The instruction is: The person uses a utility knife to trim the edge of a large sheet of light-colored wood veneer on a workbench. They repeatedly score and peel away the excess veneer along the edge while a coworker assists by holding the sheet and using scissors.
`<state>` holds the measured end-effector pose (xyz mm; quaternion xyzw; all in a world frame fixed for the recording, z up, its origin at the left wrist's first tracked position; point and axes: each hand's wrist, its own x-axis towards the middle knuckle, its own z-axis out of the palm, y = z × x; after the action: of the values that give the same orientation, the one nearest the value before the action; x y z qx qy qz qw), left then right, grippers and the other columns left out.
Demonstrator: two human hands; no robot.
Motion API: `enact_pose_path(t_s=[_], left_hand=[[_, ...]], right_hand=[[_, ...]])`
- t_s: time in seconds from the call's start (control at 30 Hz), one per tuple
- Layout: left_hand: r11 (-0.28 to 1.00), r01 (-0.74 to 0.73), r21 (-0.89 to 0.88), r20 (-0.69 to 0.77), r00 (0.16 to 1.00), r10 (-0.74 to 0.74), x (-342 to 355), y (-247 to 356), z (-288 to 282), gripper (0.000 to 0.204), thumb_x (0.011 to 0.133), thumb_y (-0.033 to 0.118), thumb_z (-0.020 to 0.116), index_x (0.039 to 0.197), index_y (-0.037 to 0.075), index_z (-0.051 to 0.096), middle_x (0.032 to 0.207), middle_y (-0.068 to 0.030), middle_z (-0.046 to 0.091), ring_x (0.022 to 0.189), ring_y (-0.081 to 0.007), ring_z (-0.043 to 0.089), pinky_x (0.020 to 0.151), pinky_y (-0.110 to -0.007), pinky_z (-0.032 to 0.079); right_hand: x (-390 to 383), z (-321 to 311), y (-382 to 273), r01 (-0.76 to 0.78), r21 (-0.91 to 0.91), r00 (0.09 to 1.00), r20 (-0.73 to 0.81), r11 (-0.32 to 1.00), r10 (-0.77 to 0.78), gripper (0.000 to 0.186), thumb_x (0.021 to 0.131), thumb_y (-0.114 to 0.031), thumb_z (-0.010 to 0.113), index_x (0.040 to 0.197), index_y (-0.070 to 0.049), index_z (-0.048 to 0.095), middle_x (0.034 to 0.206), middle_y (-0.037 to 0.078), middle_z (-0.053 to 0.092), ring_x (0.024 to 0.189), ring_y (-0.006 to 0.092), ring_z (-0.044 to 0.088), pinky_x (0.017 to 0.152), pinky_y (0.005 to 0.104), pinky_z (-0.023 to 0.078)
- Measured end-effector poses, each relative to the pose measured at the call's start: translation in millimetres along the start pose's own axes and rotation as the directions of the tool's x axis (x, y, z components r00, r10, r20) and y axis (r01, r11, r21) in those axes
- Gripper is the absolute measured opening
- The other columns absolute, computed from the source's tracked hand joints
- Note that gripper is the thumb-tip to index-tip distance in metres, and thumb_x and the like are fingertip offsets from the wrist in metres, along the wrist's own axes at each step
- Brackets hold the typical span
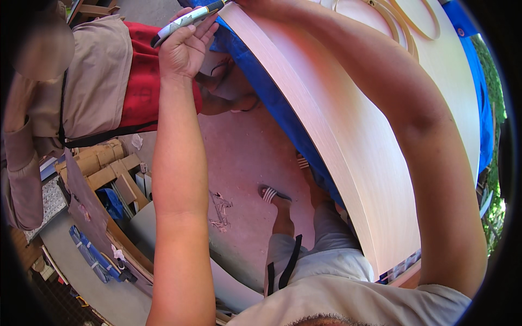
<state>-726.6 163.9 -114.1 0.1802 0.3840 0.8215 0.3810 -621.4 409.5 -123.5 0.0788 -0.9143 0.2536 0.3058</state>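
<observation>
My left hand (186,50) is raised at the top, its thumb closed over a slim white and black utility knife (187,23). The knife's narrow end points up and right, toward the far corner of a pale wood-grain panel (375,146). At that corner is my right hand (263,6), cut off by the upper edge of the picture, so its fingers are mostly hidden. A light wood-grain strip (304,100) runs along the panel's near left edge. Blue sheeting (272,100) hangs below that edge.
Coils of thin pale edging (399,24) lie on the panel. At left stands another person in red shorts (142,79). Offcuts (117,174) and a blue packet (95,252) sit at lower left. Scraps (220,212) lie on the floor (239,157) near my sandalled foot (272,193).
</observation>
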Motion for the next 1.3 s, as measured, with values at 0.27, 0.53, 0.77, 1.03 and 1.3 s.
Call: enact_pose_path(t_s=[0.27, 0.53, 0.77, 1.03, 1.3], left_hand=[[0.997, -0.017, 0.073, -0.034, 0.999, 0.019, -2.5, 0.7, 13.3, 0.045, 0.084, -0.006, 0.055, 0.127, 0.004, 0.065, 0.129, -0.0193, 0.068, 0.135, -0.0527, 0.052, 0.119, -0.062, 0.036], [1.0, -0.011, 0.024, -0.013, 1.0, 0.011, -1.0, -0.3, 11.1, 0.045, 0.083, -0.007, 0.054, 0.126, 0.003, 0.065, 0.127, -0.0204, 0.069, 0.134, -0.0534, 0.053, 0.12, -0.062, 0.036], [1.0, -0.02, 0.022, 0.004, 1.0, 0.02, -1.9, -2.1, 10.5, 0.045, 0.083, -0.007, 0.053, 0.125, 0.003, 0.065, 0.129, -0.0206, 0.068, 0.134, -0.0541, 0.052, 0.12, -0.063, 0.035], [0.997, -0.05, 0.054, -0.086, 0.995, 0.054, -7.9, -7.1, 19.7, 0.045, 0.084, -0.008, 0.052, 0.126, 0.003, 0.064, 0.129, -0.0219, 0.067, 0.133, -0.0541, 0.053, 0.119, -0.063, 0.036], [0.997, -0.049, 0.062, -0.087, 0.995, 0.055, -10.3, -8.4, 21.0, 0.044, 0.084, -0.007, 0.052, 0.125, 0.002, 0.064, 0.129, -0.0236, 0.067, 0.132, -0.0544, 0.054, 0.118, -0.063, 0.038]], right_hand=[[1.7, 6.3, 2.3, -0.015, -0.021, 1.0, -0.003, 1.0, 0.015, 0.01, 0.081, -0.014, 0.064, 0.076, -0.006, 0.067, 0.08, 0.016, 0.069, 0.077, 0.0372, 0.07, 0.071, 0.0486, 0.056], [1.5, 8.9, 3.9, 0.004, -0.019, 1.0, -0.003, 1.0, -0.004, 0.011, 0.082, -0.015, 0.065, 0.076, -0.005, 0.067, 0.08, 0.016, 0.069, 0.076, 0.0374, 0.07, 0.07, 0.0486, 0.056], [2.5, 11.8, 4.5, 0.051, -0.03, 0.998, -0.043, 0.998, -0.052, 0.012, 0.082, -0.015, 0.065, 0.076, -0.005, 0.066, 0.08, 0.016, 0.069, 0.076, 0.0373, 0.07, 0.071, 0.0487, 0.056], [-0.2, 10.8, 2.0, 0.047, -0.006, 0.998, -0.044, 0.999, -0.047, 0.013, 0.083, -0.014, 0.065, 0.075, -0.005, 0.065, 0.08, 0.016, 0.069, 0.077, 0.0376, 0.07, 0.07, 0.0488, 0.056], [-2.3, 10.0, -0.7, 0.039, -0.021, 0.999, -0.025, 0.999, -0.039, 0.013, 0.083, -0.015, 0.065, 0.074, -0.005, 0.064, 0.081, 0.016, 0.068, 0.078, 0.0376, 0.07, 0.071, 0.0489, 0.056]])
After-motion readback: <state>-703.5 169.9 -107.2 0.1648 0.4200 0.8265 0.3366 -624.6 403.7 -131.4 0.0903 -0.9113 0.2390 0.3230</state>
